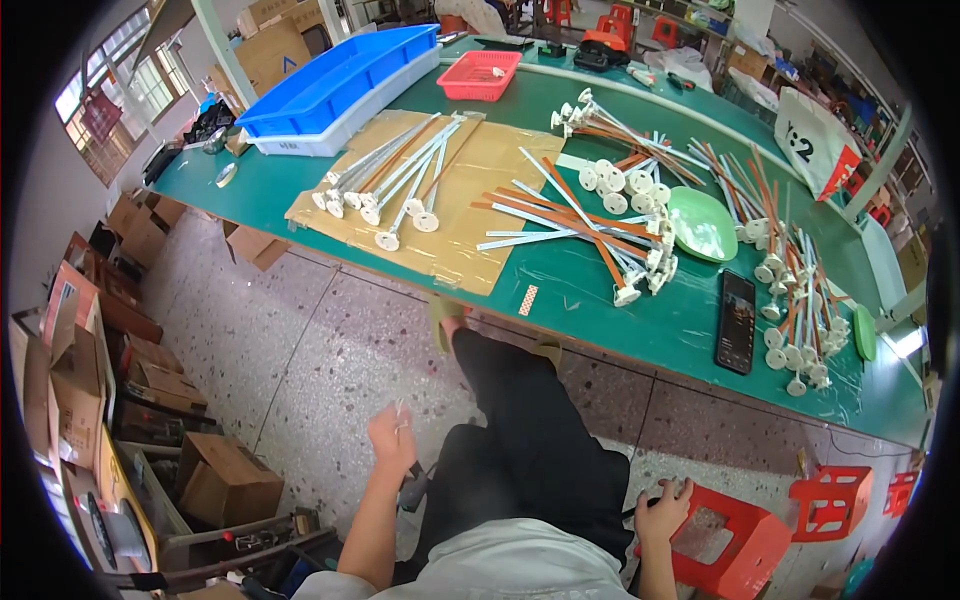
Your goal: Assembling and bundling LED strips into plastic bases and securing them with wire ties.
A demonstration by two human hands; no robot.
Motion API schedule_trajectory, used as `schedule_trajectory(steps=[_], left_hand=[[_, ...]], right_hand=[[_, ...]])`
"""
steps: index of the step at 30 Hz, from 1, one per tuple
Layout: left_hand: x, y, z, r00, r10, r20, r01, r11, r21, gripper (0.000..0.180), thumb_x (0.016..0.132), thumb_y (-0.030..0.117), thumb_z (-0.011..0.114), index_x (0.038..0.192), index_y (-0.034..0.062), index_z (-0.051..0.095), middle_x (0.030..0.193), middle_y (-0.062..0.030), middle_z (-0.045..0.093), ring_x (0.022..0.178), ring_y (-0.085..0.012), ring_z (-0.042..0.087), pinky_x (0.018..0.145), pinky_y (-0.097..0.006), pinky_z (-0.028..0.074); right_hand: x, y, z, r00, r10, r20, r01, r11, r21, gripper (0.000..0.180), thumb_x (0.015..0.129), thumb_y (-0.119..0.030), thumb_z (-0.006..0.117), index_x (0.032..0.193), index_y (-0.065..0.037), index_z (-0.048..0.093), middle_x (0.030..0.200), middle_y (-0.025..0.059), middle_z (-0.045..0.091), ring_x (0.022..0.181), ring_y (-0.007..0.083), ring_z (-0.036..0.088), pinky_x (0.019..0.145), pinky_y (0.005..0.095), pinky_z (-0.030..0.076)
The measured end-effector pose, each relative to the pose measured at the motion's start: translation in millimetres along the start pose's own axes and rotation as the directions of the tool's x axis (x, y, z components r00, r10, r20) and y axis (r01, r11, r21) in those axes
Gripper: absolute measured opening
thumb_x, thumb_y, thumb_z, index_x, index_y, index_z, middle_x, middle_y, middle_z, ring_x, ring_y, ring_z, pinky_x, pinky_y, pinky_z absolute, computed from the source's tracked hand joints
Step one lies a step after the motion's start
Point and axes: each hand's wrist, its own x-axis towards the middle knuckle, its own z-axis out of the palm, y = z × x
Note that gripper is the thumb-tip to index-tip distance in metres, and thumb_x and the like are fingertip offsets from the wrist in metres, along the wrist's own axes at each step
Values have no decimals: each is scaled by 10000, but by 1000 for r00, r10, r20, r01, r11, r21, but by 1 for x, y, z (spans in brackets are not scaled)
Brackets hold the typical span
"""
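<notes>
My left hand (392, 437) is closed in front of the table, left of my lap. A small, thin whitish bit shows at its top; what it is I cannot make out. Beside that wrist is a dark grey chair part (413, 490). Low on the right, my right hand (663, 511) curls its fingers over a small black part, possibly the end of an armrest, next to a red plastic stool (735, 540). Neither hand touches the green table (440, 275). On it lie bundles of silver and brown strips with white round ends (388, 240), the left bundle on a cardboard sheet (470, 262).
Blue tray (340, 80) on a white one at the far left; red basket (480, 76) at the back. A green dish (702, 224), a black phone (736, 322) and more strip bundles (795, 350) lie right. Cardboard boxes (228, 480) stand left; another red stool (830, 503), right.
</notes>
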Motion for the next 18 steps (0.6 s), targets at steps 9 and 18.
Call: schedule_trajectory(steps=[9,18], left_hand=[[165,205,54,751,616,239,-647,758,80,159,831,170,615,791,52,516,680,-149,571,642,-376,595,569,-471,465],[177,232,90,668,447,595,-654,735,181,174,815,146,604,918,33,520,825,-179,598,841,-395,606,726,-493,496]], right_hand=[[115,-170,-83,626,-616,-478,772,404,490,222,698,34,705,902,-20,637,1222,219,546,950,341,611,770,371,512],[127,-151,-90,609,-578,-544,777,295,556,154,677,55,707,790,-22,637,839,117,665,719,277,639,648,342,508]])
